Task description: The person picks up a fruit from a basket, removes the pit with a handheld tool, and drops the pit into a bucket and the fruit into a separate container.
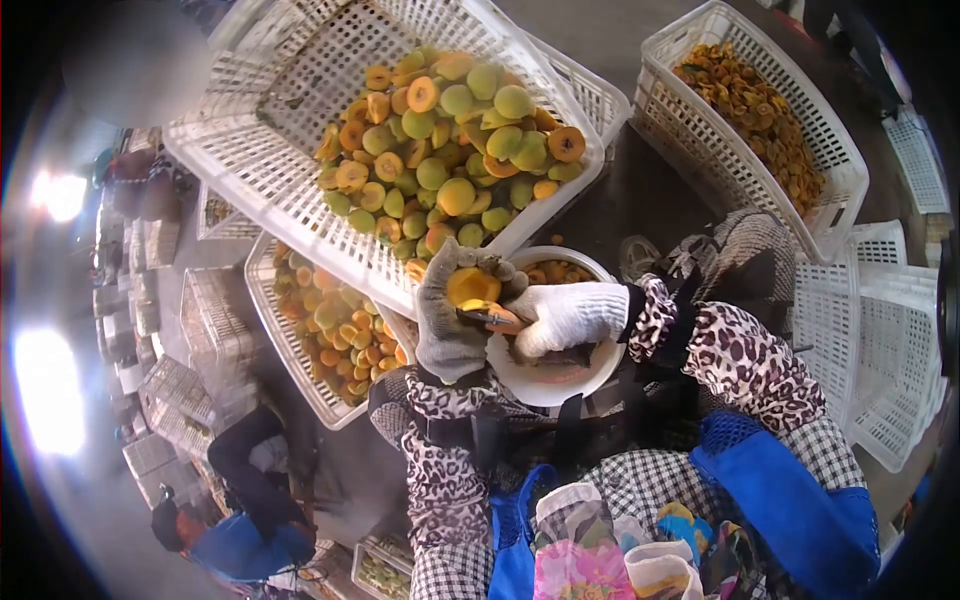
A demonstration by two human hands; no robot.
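Note:
My left hand (447, 330), in a grey glove, is closed around a yellow peach (472, 287) over the near edge of a large white crate. My right hand (575, 315), in a white glove, grips a small pitting knife (490, 317) with an orange-brown handle and a metal blade. The blade is against or just below the peach; the exact contact is hidden. Beneath both hands stands a white bucket (545, 390) with orange fruit pieces inside, partly covered by my right hand. Green and yellow peaches (440, 170), whole and halved, are heaped in the tilted crate (285, 222).
A lower-left crate (330, 408) contains orange peach halves. Another crate (700, 165) at upper right holds orange-brown pieces. Nested white crates (880, 340) stand at right. A person in blue (250, 545) sits at lower left, near stacked crates (180, 400).

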